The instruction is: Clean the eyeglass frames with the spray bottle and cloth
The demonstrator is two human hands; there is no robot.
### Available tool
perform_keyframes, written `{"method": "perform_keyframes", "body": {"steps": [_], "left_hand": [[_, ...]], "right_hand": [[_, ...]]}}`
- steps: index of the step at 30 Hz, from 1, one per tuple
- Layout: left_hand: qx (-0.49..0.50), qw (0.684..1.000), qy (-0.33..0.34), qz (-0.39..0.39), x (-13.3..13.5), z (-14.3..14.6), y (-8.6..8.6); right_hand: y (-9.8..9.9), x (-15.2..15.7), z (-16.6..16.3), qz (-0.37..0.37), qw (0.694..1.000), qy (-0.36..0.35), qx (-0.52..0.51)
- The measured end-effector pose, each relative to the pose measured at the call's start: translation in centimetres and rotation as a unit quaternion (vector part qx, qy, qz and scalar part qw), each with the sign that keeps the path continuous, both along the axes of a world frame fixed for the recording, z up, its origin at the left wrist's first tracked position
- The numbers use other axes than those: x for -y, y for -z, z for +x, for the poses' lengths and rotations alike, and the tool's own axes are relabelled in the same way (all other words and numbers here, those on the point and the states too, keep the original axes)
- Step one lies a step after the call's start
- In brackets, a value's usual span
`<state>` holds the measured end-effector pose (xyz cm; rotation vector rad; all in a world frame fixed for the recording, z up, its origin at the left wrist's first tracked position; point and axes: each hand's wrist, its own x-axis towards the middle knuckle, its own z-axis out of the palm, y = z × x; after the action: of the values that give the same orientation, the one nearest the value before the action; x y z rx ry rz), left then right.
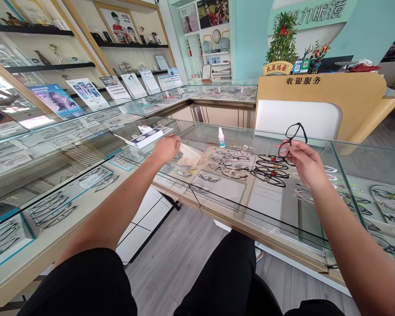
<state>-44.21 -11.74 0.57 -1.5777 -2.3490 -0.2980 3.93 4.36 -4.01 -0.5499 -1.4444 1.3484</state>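
One pair of black plastic eyeglasses with clear lenses [288, 139] is held up in the right hand [305, 160], whose fingers grasp it by the lower rim; the frame is tilted, one lens above the other, over the glass-topped table [200, 130]. The left hand [164, 150] reaches forward, its fingers closed on the upper left corner of a thin beige cloth [190, 154], which spreads to the right of them. A small white bottle with a blue label [221, 138] stands upright between the two sets of fingers, nearer the left. Just left of the left fingers lie a white-and-purple box and papers [147, 138]. Rows of thick black eyeglass frames [270, 172] lie below and left of the right fingers; further left are thin-rimmed eyeglass frames [232, 159]. Whether these rest on or under the glass, I cannot tell. Beyond the right fingers stands a wood-toned reception desk [355, 94] bearing a leafy green plant [281, 41].
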Motion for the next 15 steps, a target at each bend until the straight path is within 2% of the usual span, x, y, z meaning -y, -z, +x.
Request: {"method": "perform_keyframes", "body": {"steps": [4, 9, 11, 15], "left_hand": [[-0.018, 1.000, -0.006, 0.002, -0.3, 1.2, -2.4], [-0.024, 0.996, 0.020, 0.080, 0.0, 3.6, -6.2], [-0.026, 0.994, 0.035, 0.101, 0.5, 5.1, -8.1], [0.015, 0.992, 0.085, 0.090, 2.0, 9.4, -12.3]], "right_hand": [[-0.3, 0.2, 0.0, -0.010, 1.000, 0.000, 0.003], [-0.5, 0.4, 0.0, -0.023, 1.000, -0.003, 0.005], [-0.5, 0.4, 0.1, -0.023, 1.000, -0.003, 0.006], [-0.5, 0.5, 0.1, -0.021, 1.000, -0.001, 0.005]]}}
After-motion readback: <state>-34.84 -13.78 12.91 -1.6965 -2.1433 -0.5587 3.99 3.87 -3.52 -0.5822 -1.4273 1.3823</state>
